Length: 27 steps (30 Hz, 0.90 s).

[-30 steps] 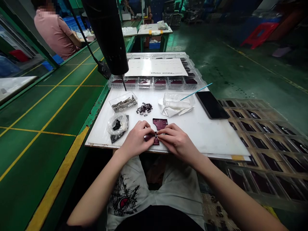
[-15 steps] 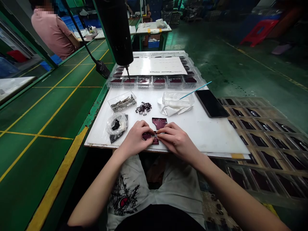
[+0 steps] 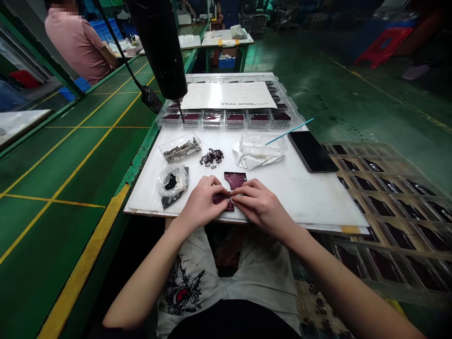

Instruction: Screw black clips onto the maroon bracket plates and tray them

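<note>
Both hands meet at the front edge of the white work board. My left hand is closed, its thumb and fingers gripping a dark maroon plastic panel that lies mostly hidden under the fingers. From the other side, my right hand pinches at the same panel, the fingertips almost touching those of the left; a small shiny bit shows between them, too small to name. Just beyond the fingers lies a second maroon panel, flat on the board. Farther back is a pile of small dark clips.
A clear box of metal parts and a bag of black bits stand left. White tissue, a blue stick and a phone lie right. A black electric screwdriver hangs above compartment trays. A co-worker sits far left.
The hands stay at the maroon panel with only slight finger shifts. The hanging screwdriver has swung a little to the left, and the view has shifted slightly.
</note>
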Each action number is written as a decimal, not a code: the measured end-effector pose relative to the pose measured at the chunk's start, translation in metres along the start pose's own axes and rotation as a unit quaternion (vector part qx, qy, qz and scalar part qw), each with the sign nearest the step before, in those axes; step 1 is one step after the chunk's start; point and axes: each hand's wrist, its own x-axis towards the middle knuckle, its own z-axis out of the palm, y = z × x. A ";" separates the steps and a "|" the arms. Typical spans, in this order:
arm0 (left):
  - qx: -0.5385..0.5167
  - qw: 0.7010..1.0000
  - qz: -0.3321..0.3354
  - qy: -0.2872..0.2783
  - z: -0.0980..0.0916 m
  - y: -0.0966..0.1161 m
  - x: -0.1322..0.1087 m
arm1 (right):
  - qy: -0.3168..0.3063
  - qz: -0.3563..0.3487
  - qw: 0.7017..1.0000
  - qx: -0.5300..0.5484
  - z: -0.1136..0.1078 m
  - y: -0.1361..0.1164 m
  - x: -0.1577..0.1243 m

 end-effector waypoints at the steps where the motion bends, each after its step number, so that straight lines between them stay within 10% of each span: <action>1: 0.000 1.000 0.002 0.003 0.000 0.000 -0.001 | 0.001 0.000 1.000 -0.001 0.000 0.000 0.000; 27: -0.003 1.000 0.009 0.020 0.000 0.000 -0.005 | -0.001 0.004 1.000 0.007 -0.002 0.001 0.001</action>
